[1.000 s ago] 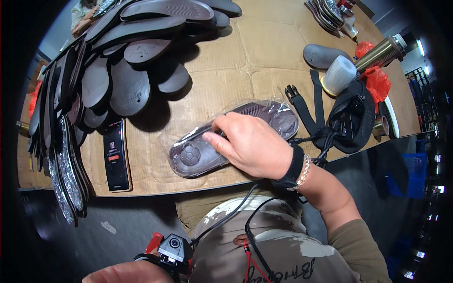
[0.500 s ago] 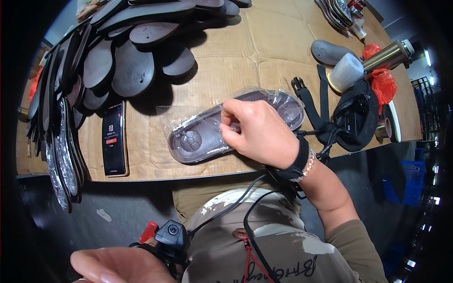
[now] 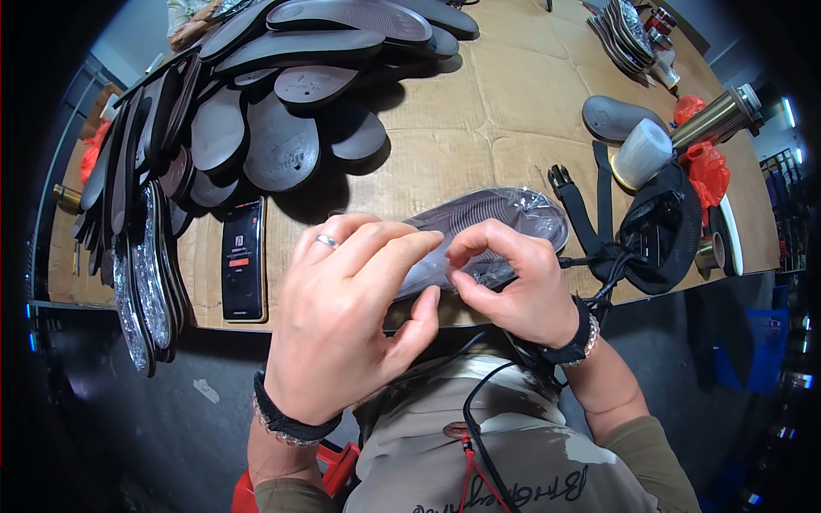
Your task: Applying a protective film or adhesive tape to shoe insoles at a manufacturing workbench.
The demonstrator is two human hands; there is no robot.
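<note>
A dark grey shoe sole (image 3: pixel 479 224) with a ribbed surface lies at the table's front edge, covered in clear plastic film (image 3: pixel 532 205). My left hand (image 3: pixel 346 295), with a ring on one finger, reaches over its left end and hides it. Thumb and index finger of that hand stand apart, with nothing seen between them. Over the sole's near middle, my right hand (image 3: pixel 522 278) has thumb and index finger pinched together. Whatever is in the pinch is too small to make out. The two hands' fingertips are close together.
A heap of dark soles (image 3: pixel 282 145) fills the back left, with film-wrapped soles (image 3: pixel 158 265) overhanging the front edge. A phone (image 3: pixel 245 261) lies left of my hands. Rightward are black straps (image 3: pixel 603 205), a black pouch (image 3: pixel 663 227), a white roll (image 3: pixel 643 154) and a metal flask (image 3: pixel 718 115).
My left hand has risen from the lower left to the sole's left end. My right hand stays pinched by the sole. The whole view has shifted slightly.
</note>
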